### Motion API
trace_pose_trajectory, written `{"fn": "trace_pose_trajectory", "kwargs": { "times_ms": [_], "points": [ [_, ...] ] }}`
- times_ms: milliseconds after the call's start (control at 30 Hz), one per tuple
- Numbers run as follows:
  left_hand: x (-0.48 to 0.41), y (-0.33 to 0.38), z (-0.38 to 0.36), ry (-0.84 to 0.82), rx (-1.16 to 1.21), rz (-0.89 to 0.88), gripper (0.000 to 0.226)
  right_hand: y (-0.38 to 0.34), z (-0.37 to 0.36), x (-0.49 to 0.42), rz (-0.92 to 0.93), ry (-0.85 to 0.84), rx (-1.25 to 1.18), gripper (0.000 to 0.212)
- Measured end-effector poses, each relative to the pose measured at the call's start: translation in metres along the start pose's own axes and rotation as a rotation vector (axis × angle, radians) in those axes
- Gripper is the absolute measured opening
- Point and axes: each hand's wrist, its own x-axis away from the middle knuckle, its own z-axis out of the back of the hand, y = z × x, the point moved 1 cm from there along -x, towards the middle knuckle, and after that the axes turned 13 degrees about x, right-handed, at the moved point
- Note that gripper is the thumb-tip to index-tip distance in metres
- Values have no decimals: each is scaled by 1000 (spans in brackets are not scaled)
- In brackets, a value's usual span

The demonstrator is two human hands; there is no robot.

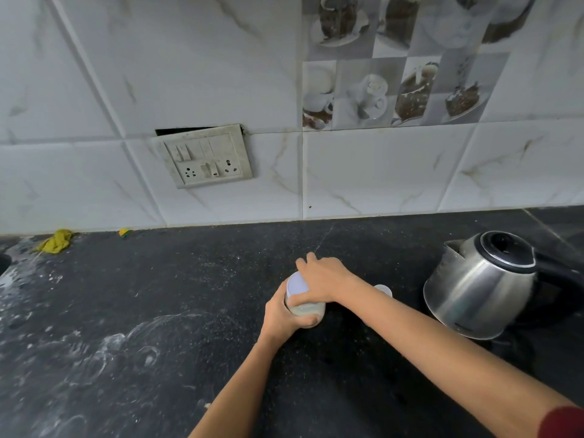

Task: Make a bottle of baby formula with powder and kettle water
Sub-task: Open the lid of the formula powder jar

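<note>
Bottle point(305, 308) of milky formula stands upright on the dark counter point(158, 295), just left of the steel kettle point(480, 286); your left hand point(281, 314) wraps its body from below while your right hand point(322, 281) closes over the pale cap point(297, 283) directly above, so any twist turns about that vertical axis.

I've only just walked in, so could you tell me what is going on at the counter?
A person is working on a baby bottle on the dark counter. The left hand grips its body, which holds pale liquid, while the right hand sits on its white top. A steel kettle stands to the right, untouched.
</note>
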Motion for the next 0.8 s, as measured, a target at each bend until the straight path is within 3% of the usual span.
{"fn": "trace_pose_trajectory", "kwargs": {
  "times_ms": [100,167,233,333,400,500,667,800],
  "points": [
    [0,-2,-1,9,19,22,81,-2,11,0,164,-73,44,65],
    [1,0,-2,8,12,41,75,-1,17,1,327,-70,68,71],
    [1,2,-3,-8,11,40,78,-3,19,-1,299,-60,4,80],
    [2,3,-3,-21,69,31,80,-10,15,-5,101,-97,17,97],
    [3,3,-3,-11,89,34,78,-14,11,-6,77,-122,53,84],
    [3,1,-2,-9,66,27,76,-8,15,-4,191,-107,36,62],
    [4,3,-3,-3,57,28,75,12,18,-5,454,-164,-103,67],
    [6,5,-1,0,51,27,77,28,22,-14,506,-103,-299,66]
  ]
}}
